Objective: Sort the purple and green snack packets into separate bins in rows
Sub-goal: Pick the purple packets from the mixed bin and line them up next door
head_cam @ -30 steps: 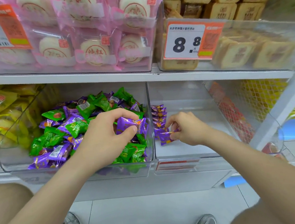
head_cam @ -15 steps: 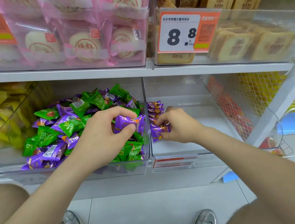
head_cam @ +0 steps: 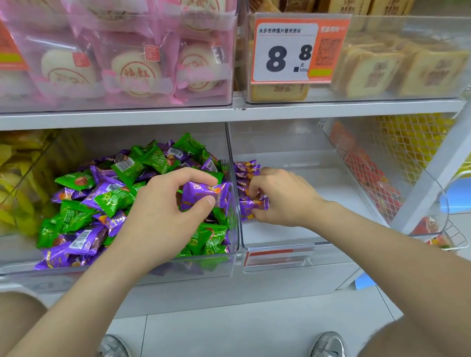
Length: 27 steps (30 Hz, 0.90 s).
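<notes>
Your left hand (head_cam: pixel 163 212) pinches a purple packet (head_cam: pixel 201 193) over the mixed bin (head_cam: pixel 109 270), its long axis running left to right. Your right hand (head_cam: pixel 283 197) grips the nearest packet (head_cam: pixel 252 207) of the purple row (head_cam: pixel 247 177) — hard against the right bin's (head_cam: pixel 304 240) left wall, the rest of that bin's floor open.

The scene is seen from a single wide-angle camera worn on the head, directed forward and down at a shop shelf (head_cam: pixel 223 110). The shelf is viewed from close by, with two clear bins (head_cam: pixel 290 241) just below it filling the middle. Both forearms are seen entering from the bottom edge, and floor and shoes (head_cam: pixel 328 350) are caught beneath the shelf.
</notes>
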{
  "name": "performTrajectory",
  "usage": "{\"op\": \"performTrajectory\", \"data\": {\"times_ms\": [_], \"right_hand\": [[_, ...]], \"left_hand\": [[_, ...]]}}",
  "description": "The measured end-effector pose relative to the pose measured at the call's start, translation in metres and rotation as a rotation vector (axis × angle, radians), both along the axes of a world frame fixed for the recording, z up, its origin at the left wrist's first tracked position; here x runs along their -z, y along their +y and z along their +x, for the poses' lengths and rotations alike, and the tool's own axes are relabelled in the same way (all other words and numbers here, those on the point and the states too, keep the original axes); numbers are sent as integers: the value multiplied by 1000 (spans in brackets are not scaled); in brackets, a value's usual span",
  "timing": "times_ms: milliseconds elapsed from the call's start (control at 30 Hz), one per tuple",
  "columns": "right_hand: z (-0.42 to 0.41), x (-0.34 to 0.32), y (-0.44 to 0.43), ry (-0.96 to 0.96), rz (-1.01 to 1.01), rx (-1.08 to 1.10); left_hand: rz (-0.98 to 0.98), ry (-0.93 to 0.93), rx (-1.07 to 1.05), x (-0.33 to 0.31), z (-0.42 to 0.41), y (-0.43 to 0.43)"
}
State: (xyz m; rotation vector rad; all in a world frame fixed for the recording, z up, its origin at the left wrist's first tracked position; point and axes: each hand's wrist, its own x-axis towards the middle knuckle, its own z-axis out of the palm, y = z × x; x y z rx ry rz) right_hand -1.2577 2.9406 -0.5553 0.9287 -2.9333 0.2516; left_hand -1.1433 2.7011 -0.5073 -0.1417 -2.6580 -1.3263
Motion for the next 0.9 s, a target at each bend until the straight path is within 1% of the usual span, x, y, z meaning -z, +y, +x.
{"op": "performTrajectory", "data": {"times_ms": [167,233,267,300,333,367,400,433,467,533,600,667,700,733,800,833,900], "right_hand": [[2,-3,1,7,2,17],[6,-11,0,57,-63,55],[9,-16,-2,84,-161,70],[14,-23,-5,83,-308,79],[20,-33,-8,20,-501,81],[28,-43,-11,-116,-711,66],[38,-54,-13,-272,-870,16],[47,-63,-13,-405,-966,-57],[55,-69,-13,-483,-1000,-124],[66,-73,-11,-537,-994,-201],[66,-75,-7,-529,-983,-206],[59,-75,1,-486,-984,-169],[53,-74,7,-434,-971,-130],[46,-73,14,-371,-936,-84],[33,-66,28,-285,-792,-2],[27,-60,33,-280,-705,28],[19,-45,38,-339,-556,62]], "left_hand": [[47,5,-12,-3,1,0],[79,18,-20,-5,2,2],[110,28,-17,-8,3,4],[152,40,-1,-10,4,6],[199,49,22,-12,6,7],[236,54,48,-15,7,9],[255,57,74,-16,8,11],[264,59,99,-18,9,12],[279,60,123,-18,9,12],[317,78,160,-20,10,14],[321,106,167,-20,12,17],[303,116,135,-18,12,18],[283,114,104,-17,11,17],[254,109,71,-15,10,16],[191,94,19,-10,7,14],[162,80,-3,-7,5,13],[107,48,-37,-3,3,14]]}}
